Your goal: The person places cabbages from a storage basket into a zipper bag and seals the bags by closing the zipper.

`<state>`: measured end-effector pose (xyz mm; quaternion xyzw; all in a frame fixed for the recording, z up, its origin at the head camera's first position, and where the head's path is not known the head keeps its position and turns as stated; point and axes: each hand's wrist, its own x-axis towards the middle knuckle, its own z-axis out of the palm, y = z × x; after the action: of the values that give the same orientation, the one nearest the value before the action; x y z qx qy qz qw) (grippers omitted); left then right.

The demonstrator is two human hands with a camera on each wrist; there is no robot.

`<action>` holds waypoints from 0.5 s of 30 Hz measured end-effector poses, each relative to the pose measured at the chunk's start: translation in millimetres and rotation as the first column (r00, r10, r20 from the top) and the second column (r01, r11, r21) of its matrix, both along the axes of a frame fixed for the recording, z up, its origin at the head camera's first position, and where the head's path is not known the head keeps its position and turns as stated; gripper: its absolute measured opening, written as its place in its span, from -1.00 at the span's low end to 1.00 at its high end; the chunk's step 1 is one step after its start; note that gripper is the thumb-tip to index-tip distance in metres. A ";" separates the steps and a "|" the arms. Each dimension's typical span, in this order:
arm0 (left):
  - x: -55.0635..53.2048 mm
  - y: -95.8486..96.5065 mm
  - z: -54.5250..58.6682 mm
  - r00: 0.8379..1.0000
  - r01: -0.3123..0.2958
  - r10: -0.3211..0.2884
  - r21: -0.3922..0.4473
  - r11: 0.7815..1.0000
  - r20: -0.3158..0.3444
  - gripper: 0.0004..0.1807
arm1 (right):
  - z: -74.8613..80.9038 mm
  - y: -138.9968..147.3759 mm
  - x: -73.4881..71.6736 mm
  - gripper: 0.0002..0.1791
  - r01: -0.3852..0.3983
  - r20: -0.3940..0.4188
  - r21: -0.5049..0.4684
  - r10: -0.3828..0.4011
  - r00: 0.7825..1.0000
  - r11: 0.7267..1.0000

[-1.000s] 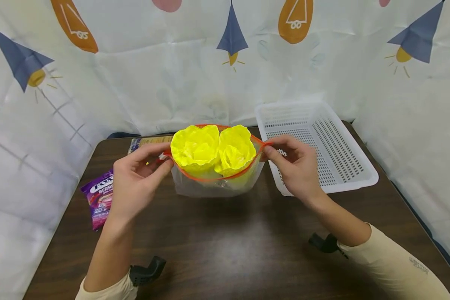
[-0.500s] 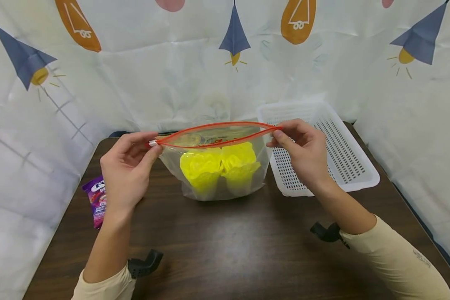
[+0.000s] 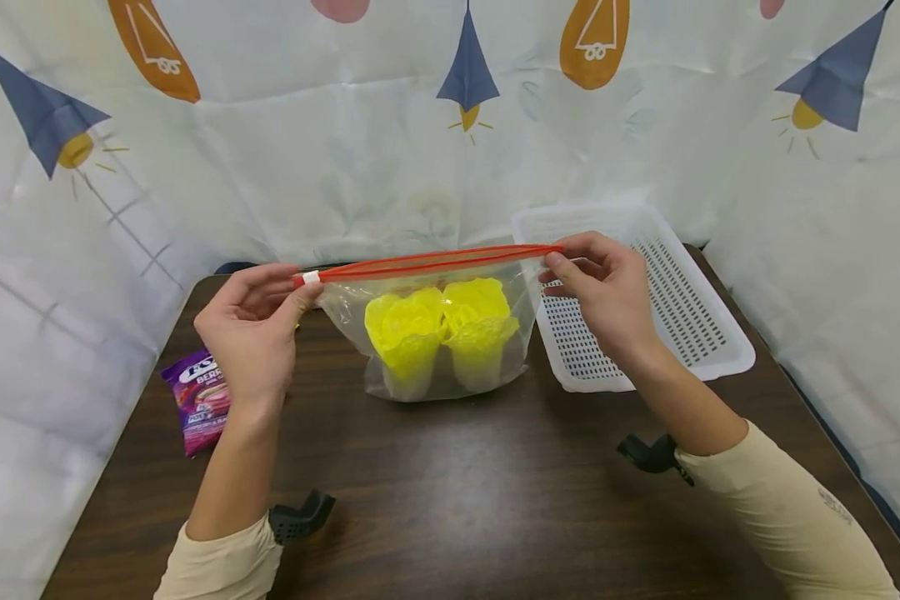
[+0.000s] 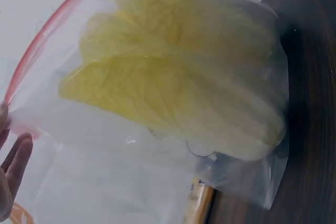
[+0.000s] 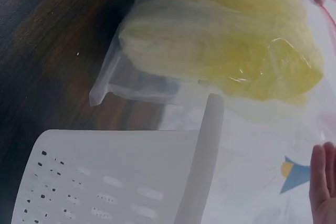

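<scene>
A clear zip bag [image 3: 525, 321] with a red zip edge [image 3: 438, 263] hangs between my two hands, its bottom low over the table. Two pale-stemmed, yellow-leafed napa cabbages [image 3: 408, 337] stand side by side inside, also visible through the plastic in the left wrist view. My left hand [image 3: 251, 329] pinches the left end of the zip between thumb and fingers, right at the white slider [image 3: 311, 277]. At the opposite corner, my right hand [image 3: 611, 292] pinches the zip's right end. The zip edge is stretched nearly straight, its two red strips close together with a narrow gap.
A white perforated basket [image 3: 708, 371] stands at the back right, partly behind my right hand. Beside my left forearm lies a purple snack packet [image 3: 195, 400]. Another packet is mostly hidden behind my left hand. A patterned curtain [image 3: 307, 167] rises behind the dark wooden table [image 3: 450, 500].
The bag's wide-open mouth has been drawn long and narrow. My hands have moved apart and slightly up, and the cabbages now show through the bag's front rather than from above.
</scene>
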<state>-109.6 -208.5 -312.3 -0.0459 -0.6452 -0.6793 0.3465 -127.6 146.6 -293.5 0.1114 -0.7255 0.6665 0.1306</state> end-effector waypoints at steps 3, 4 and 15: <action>0.0 -0.7 0.5 0.993 0.120 -0.117 0.161 0.980 -0.027 -0.66 | 1.6 -2.4 0.3 -0.75 0.035 0.001 0.039 -0.035 0.999 0.999; 0.4 -0.7 0.7 0.987 0.158 -0.154 0.190 0.969 -0.039 -0.66 | 2.4 -3.4 1.2 -0.76 0.060 -0.011 0.064 -0.059 0.998 0.996; 4.3 -2.2 1.3 0.966 0.258 -0.246 0.206 0.944 -0.082 -0.66 | 41.7 -55.7 21.4 -0.81 0.203 -0.598 0.273 0.001 0.801 0.940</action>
<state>-105.3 -210.7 -311.0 -0.1089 -0.5471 -0.7822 0.2775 -106.2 90.9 -251.8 0.2932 -0.7529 0.4626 0.3651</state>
